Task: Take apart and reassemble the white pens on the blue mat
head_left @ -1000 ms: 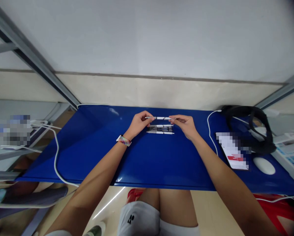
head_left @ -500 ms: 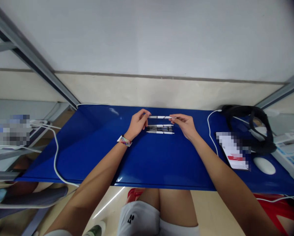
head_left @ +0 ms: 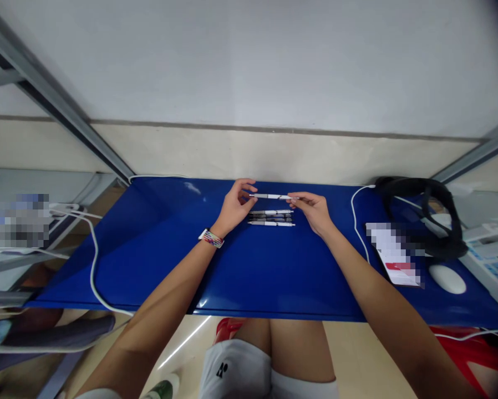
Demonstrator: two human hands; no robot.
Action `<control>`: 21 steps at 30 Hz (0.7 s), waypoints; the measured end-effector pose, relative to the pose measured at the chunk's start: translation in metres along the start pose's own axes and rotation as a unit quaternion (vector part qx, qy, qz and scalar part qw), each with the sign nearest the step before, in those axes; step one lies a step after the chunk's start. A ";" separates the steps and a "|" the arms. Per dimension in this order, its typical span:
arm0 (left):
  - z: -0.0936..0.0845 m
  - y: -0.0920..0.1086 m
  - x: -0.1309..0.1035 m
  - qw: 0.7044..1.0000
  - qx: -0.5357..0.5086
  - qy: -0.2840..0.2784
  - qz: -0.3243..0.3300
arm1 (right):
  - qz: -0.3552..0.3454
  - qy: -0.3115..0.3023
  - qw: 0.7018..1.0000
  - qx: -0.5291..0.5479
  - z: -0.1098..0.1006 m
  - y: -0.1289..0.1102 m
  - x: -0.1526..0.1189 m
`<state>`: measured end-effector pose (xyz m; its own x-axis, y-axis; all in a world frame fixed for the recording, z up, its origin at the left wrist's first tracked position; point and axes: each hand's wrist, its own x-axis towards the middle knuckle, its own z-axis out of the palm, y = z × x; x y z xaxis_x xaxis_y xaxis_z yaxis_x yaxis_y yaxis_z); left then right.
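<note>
A white pen with a grey grip (head_left: 273, 197) lies level across the gap between my hands. My right hand (head_left: 313, 209) pinches its right end between thumb and fingers. At the pen's tip, my left hand (head_left: 235, 206) has its thumb and fingers spread apart around the end, not closed on it. Just below, several similar pens (head_left: 270, 218) lie side by side in a tight row on the blue table (head_left: 274, 266). A patterned band with a watch (head_left: 211, 238) circles my left wrist.
On the right lie a phone (head_left: 394, 256), a white mouse (head_left: 447, 279) and a black headset with a strap (head_left: 426, 219). A white cable (head_left: 355, 221) runs beside the phone. Another cable (head_left: 93, 260) hangs across the left side. A wall (head_left: 249, 155) closes off the back.
My left thumb and fingers have opened away from the pen's tip, where they were closed before. My right hand keeps its pinch and has hardly moved.
</note>
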<state>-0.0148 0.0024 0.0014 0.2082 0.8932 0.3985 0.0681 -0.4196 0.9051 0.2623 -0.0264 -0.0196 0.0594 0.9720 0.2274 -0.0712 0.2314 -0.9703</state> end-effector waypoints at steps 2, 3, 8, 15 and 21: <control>0.000 0.000 0.001 1.000 -0.015 0.003 -0.017 | -0.001 0.004 1.000 0.004 -0.001 0.001 0.001; 0.000 -0.001 0.001 0.999 -0.028 -0.001 -0.034 | 0.000 0.004 1.000 0.004 -0.001 0.001 0.001; 0.000 -0.004 0.001 0.997 -0.055 -0.011 -0.057 | -0.001 -0.003 1.000 0.005 -0.002 0.003 0.001; -0.002 -0.002 0.002 0.998 -0.043 -0.019 -0.043 | 0.001 0.000 1.000 -0.005 -0.003 0.002 0.002; -0.002 -0.004 0.002 0.997 -0.050 -0.021 -0.059 | -0.002 0.002 1.000 -0.015 -0.002 0.001 0.002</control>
<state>-0.0170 0.0065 -0.0015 0.2449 0.9271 0.2837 -0.0029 -0.2919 0.9565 0.2646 -0.0244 -0.0203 0.0631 0.9709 0.2309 -0.0411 0.2337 -0.9714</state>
